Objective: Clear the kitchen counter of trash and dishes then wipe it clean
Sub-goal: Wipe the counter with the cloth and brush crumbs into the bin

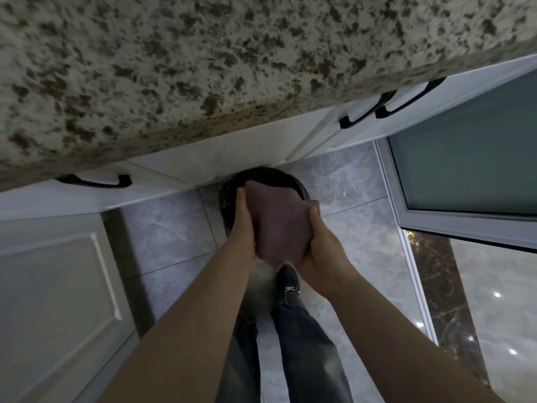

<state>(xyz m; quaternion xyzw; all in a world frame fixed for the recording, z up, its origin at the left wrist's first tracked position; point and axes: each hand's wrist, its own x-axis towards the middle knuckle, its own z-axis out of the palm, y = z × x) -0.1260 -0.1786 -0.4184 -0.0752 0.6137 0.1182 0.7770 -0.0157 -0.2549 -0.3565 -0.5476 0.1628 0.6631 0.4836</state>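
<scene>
Holding one mauve cloth (279,225) between two hands: left hand (244,228) at its 9 o'clock edge, right hand (316,248) at 3 o'clock, fingers of both wrapped round the folds. Cloth sits above one black bin (290,177) on the floor, below the speckled counter (203,68) at 12. Three black cabinet handles visible.

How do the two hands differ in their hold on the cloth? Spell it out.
The left hand lies along the cloth's left edge with fingers reaching up; the right hand grips the right edge, thumb hooked over the top. The left sits slightly higher. Both hold the cloth over the dark bin.
</scene>
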